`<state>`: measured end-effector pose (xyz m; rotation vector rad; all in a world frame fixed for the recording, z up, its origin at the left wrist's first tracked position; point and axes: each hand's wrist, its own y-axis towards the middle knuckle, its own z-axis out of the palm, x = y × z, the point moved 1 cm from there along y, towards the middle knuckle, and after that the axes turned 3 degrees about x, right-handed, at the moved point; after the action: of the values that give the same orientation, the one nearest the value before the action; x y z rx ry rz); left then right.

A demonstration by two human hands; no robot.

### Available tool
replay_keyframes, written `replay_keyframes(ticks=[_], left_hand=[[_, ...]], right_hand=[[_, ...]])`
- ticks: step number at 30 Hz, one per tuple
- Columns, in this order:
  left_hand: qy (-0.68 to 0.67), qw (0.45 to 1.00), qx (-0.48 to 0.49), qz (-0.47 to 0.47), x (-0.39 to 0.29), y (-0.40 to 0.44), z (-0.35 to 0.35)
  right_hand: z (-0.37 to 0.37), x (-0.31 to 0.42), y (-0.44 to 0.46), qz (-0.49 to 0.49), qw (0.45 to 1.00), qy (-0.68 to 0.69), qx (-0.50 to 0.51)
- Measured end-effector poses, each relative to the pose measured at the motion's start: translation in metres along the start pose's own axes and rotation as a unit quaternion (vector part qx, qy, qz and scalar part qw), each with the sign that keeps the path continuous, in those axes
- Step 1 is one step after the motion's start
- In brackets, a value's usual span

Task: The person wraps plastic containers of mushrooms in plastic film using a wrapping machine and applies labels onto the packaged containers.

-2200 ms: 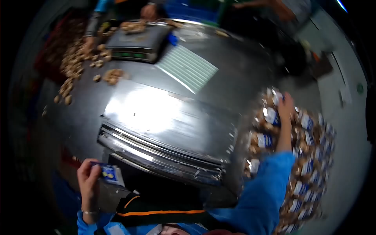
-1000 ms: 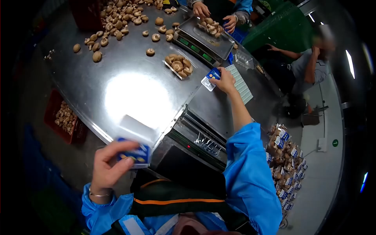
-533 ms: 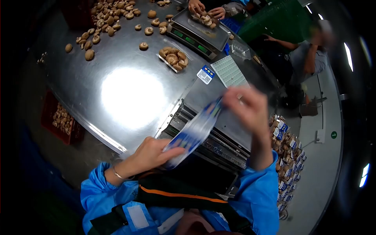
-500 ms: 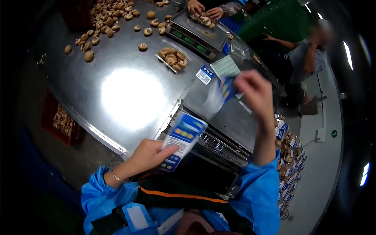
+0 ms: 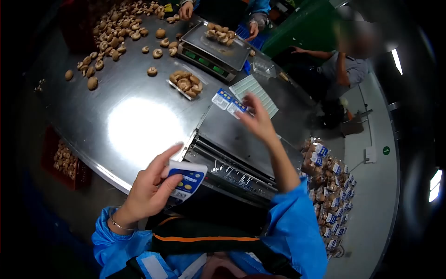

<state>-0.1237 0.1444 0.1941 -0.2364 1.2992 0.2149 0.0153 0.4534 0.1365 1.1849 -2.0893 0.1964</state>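
My left hand (image 5: 155,188) grips a curled strip of blue-and-white printed labels (image 5: 189,180) between thumb and fingers, in front of my body. Farther forward, my right hand (image 5: 259,120) has its thumb and fingertips at the edge of a single blue-and-white label (image 5: 238,108). That label lies beside another similar label (image 5: 222,99) at the edge of the metal worktop. Just past my right fingers is a pale green gridded sheet (image 5: 255,93). To the left of the labels stands a tray of brown mushrooms (image 5: 186,83).
Loose mushrooms (image 5: 114,42) spread over the steel table (image 5: 93,118). A scale (image 5: 216,49) carries more, with a co-worker's hands (image 5: 186,9) around it. Packed, labelled mushrooms (image 5: 332,200) pile up at right. A red crate (image 5: 69,160) of pieces stands lower left. Another person (image 5: 346,69) sits at back right.
My right hand has brought a label down from the right to beside the one on the worktop. The label strip has curled in my left hand. The co-worker's hands have left the mushrooms on the scale.
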Motion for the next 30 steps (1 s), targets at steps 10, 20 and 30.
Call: replay_keyframes(ticks=[10, 20, 30], left_hand=[[0.23, 0.958, 0.139, -0.104, 0.057, 0.016, 0.014], [0.01, 0.995, -0.066, 0.076, -0.001, 0.008, -0.015], [0.269, 0.95, 0.047, 0.155, -0.01, 0.017, 0.035]], right_hand=[[-0.073, 0.106, -0.033, -0.016, 0.997, 0.055, 0.052], [-0.026, -0.177, 0.022, 0.232, 0.959, -0.15, 0.061], [-0.043, 0.112, -0.068, 0.017, 0.965, 0.229, 0.128]])
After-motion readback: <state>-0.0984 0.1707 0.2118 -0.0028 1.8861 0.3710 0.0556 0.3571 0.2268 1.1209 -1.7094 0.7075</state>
